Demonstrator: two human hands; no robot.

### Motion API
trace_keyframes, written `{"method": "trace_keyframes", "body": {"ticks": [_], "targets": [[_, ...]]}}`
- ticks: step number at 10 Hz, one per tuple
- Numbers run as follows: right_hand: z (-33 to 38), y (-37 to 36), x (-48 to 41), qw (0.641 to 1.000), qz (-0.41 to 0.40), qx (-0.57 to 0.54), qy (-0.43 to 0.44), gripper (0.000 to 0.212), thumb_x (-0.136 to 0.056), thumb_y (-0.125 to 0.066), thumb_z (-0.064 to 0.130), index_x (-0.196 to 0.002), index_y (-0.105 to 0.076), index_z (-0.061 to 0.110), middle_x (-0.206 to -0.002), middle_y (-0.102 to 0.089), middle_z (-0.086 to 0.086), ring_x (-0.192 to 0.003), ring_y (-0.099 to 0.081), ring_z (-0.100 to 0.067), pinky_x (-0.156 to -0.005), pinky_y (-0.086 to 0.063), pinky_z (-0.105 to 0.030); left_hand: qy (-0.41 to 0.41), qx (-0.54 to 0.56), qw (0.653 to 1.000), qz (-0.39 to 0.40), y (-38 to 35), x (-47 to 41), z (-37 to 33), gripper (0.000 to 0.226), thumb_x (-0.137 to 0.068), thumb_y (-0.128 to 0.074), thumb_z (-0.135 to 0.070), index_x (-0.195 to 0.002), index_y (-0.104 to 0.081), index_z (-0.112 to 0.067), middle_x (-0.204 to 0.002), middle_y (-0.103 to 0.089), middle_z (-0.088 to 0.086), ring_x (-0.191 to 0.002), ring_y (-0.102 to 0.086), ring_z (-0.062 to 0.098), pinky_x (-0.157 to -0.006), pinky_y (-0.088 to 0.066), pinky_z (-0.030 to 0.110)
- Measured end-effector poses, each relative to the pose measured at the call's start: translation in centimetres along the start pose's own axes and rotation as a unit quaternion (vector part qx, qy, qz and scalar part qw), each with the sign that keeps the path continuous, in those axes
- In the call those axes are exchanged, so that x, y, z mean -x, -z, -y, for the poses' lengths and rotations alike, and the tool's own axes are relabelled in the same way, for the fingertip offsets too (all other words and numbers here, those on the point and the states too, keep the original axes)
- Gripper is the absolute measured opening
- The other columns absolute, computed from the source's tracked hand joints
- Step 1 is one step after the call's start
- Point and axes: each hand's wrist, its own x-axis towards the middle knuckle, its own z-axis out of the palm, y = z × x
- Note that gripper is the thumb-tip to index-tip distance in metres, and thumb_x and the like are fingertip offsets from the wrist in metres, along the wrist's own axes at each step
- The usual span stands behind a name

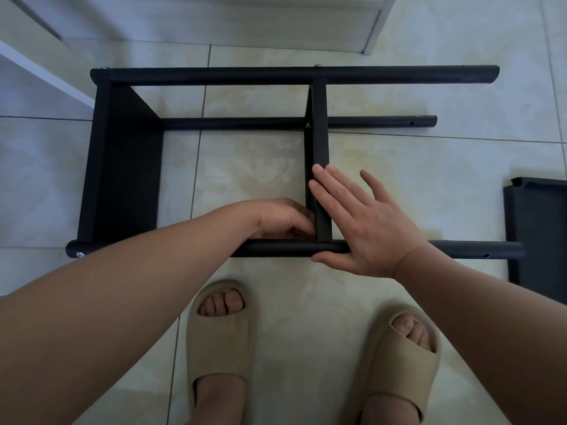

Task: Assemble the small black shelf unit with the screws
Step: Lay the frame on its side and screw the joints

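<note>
The black shelf unit (122, 167) lies on its side on the tiled floor, with round black poles running left to right. One shelf board is fixed at the left end and a middle shelf board (319, 133) stands across the poles. My left hand (285, 220) is curled against the left face of the middle board, just above the near pole (276, 248); what its fingertips pinch is hidden. My right hand (365, 228) lies flat with spread fingers over the middle board and the near pole. Screw heads show at the pole ends (80, 254).
A loose black shelf board (540, 234) lies on the floor at the right edge. My feet in beige slippers (219, 342) stand just in front of the near pole. White furniture (46, 69) is at the back left and a cabinet base (337, 23) behind.
</note>
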Motion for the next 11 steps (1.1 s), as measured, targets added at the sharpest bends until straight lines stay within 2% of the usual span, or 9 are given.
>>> {"method": "trace_keyframes", "body": {"ticks": [2,3,5,6,7,8,9,10,11], "targets": [[-0.06,-0.05,0.02,1.0,-0.006,-0.002,0.0,0.101,-0.09,-0.038,0.077,-0.158,-0.028,0.003,-0.168,-0.015,-0.012,-0.156,-0.016,-0.027,-0.118,-0.026,-0.061,0.01,0.037,0.999,0.033,-0.05,0.15,-0.2,0.016,-0.09,-0.05,0.005,-0.09,-0.061,-0.006,-0.074,-0.066,0.005,-0.069,-0.065,0.017,-0.067,-0.053,0.028],[-0.04,-0.04,0.02,1.0,-0.005,-0.002,0.0,0.101,-0.09,-0.038,0.077,-0.158,-0.028,0.003,-0.168,-0.015,-0.012,-0.156,-0.016,-0.027,-0.118,-0.026,-0.061,0.013,0.009,0.999,0.038,-0.38,0.3,-0.46,0.021,-0.084,-0.055,-0.009,-0.072,-0.071,-0.016,-0.071,-0.066,0.0,-0.068,-0.063,0.013,-0.068,-0.05,0.026],[-0.04,0.02,0.0,1.0,-0.001,-0.002,-0.001,0.101,-0.09,-0.037,0.077,-0.158,-0.026,0.004,-0.168,-0.014,-0.012,-0.156,-0.015,-0.027,-0.118,-0.025,-0.061,0.003,-0.005,1.0,0.007,-0.02,0.3,-0.17,0.03,-0.089,-0.054,0.005,-0.072,-0.072,-0.013,-0.071,-0.068,0.006,-0.065,-0.067,0.017,-0.063,-0.054,0.025],[-0.02,0.0,0.02,1.0,-0.003,0.0,-0.001,0.101,-0.089,-0.038,0.077,-0.158,-0.027,0.003,-0.168,-0.015,-0.012,-0.156,-0.016,-0.027,-0.118,-0.026,-0.061,0.005,0.033,0.999,0.008,-0.12,0.32,-0.28,0.017,-0.092,-0.05,0.01,-0.091,-0.064,-0.001,-0.075,-0.067,0.009,-0.066,-0.067,0.018,-0.065,-0.055,0.027],[-0.04,-0.02,0.01,1.0,-0.009,-0.002,0.0,0.101,-0.089,-0.039,0.076,-0.158,-0.028,0.003,-0.168,-0.016,-0.012,-0.155,-0.017,-0.027,-0.118,-0.027,-0.061,0.003,0.064,0.998,0.016,-0.17,0.15,-0.36,0.029,-0.092,-0.049,0.01,-0.118,-0.056,-0.001,-0.087,-0.063,0.014,-0.072,-0.068,0.02,-0.068,-0.057,0.028],[-0.06,-0.07,-0.01,1.0,-0.006,-0.003,-0.001,0.101,-0.09,-0.037,0.077,-0.158,-0.027,0.004,-0.168,-0.015,-0.012,-0.156,-0.015,-0.027,-0.118,-0.026,-0.06,0.001,0.033,0.999,0.016,-0.19,0.05,-0.35,0.021,-0.09,-0.054,-0.001,-0.109,-0.063,0.002,-0.091,-0.065,0.012,-0.081,-0.067,0.02,-0.076,-0.055,0.031],[-0.08,-0.07,-0.02,1.0,-0.006,0.0,-0.001,0.101,-0.09,-0.036,0.077,-0.159,-0.026,0.004,-0.168,-0.015,-0.012,-0.156,-0.015,-0.027,-0.118,-0.026,-0.061,0.002,-0.027,1.0,0.004,-0.25,0.22,-0.35,0.013,-0.079,-0.064,-0.011,-0.079,-0.076,-0.012,-0.081,-0.073,0.005,-0.075,-0.071,0.015,-0.069,-0.055,0.025],[-0.06,-0.09,-0.04,1.0,-0.006,-0.001,-0.001,0.101,-0.09,-0.037,0.077,-0.158,-0.027,0.004,-0.168,-0.015,-0.012,-0.156,-0.016,-0.027,-0.118,-0.026,-0.061,-0.005,-0.023,1.0,0.0,-0.14,0.13,-0.25,0.021,-0.078,-0.063,-0.007,-0.068,-0.078,-0.017,-0.074,-0.073,0.004,-0.068,-0.071,0.014,-0.062,-0.054,0.021],[0.0,-0.1,-0.05,1.0,-0.005,0.001,0.0,0.101,-0.09,-0.036,0.077,-0.158,-0.028,0.003,-0.168,-0.015,-0.012,-0.156,-0.016,-0.027,-0.118,-0.026,-0.061,-0.006,-0.013,1.0,-0.006,-0.08,-0.06,-0.15,0.017,-0.07,-0.063,-0.007,-0.062,-0.074,-0.018,-0.065,-0.068,0.003,-0.059,-0.066,0.013,-0.056,-0.051,0.021]]}}
